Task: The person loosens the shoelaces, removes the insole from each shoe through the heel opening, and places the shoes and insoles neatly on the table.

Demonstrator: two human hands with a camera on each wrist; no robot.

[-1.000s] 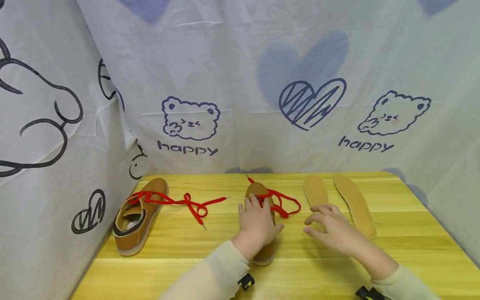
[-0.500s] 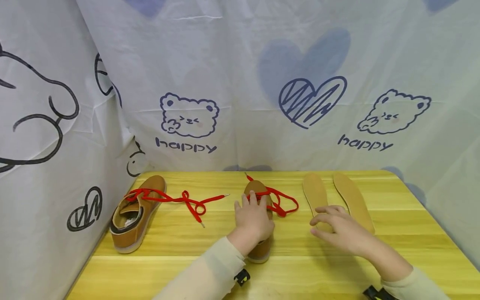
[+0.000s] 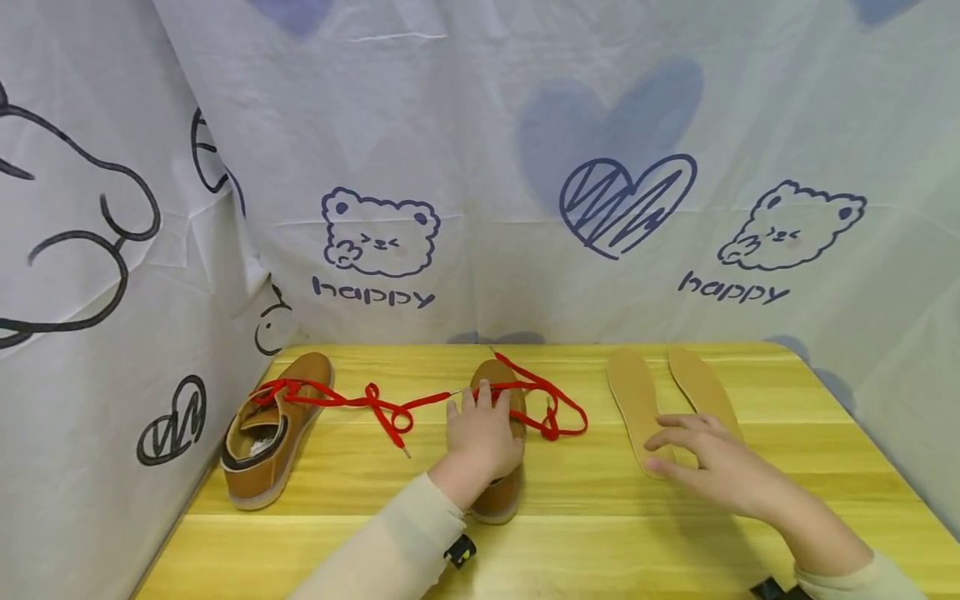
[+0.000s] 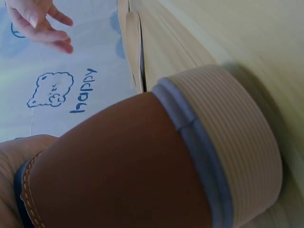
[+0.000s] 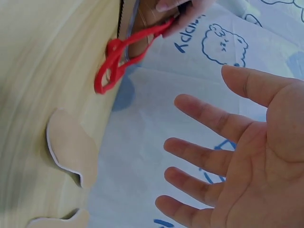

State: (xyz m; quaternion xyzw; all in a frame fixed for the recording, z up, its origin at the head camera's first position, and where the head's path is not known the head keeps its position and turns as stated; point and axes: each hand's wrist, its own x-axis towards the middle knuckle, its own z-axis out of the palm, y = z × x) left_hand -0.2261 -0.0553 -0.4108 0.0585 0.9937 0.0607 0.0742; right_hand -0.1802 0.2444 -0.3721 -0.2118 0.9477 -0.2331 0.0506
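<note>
My left hand (image 3: 483, 437) holds a brown leather shoe (image 3: 498, 500) across its top, the shoe standing toe-away mid-table. In the left wrist view, the heel of that shoe (image 4: 109, 156) and its ribbed pale sole fill the picture. A loose red lace (image 3: 550, 433) trails from it to the right. Fingers spread and holding nothing, my right hand (image 3: 712, 467) hovers at the near ends of two tan insoles. The left insole (image 3: 632, 392) shows almost whole; the right insole (image 3: 701, 383) is partly hidden behind the hand. The right wrist view shows the bare palm (image 5: 256, 137).
A matching brown shoe (image 3: 251, 483) stands at the table's left edge. Its red lace (image 3: 352, 404) stretches right, close to the held shoe. White printed cloth (image 3: 480, 167) hangs behind the wooden table (image 3: 600, 542) and along its sides.
My left hand has slid the shoe to the left, and its red lace has been drawn along and spread out. My right hand has drifted right and slightly nearer, uncovering the left insole.
</note>
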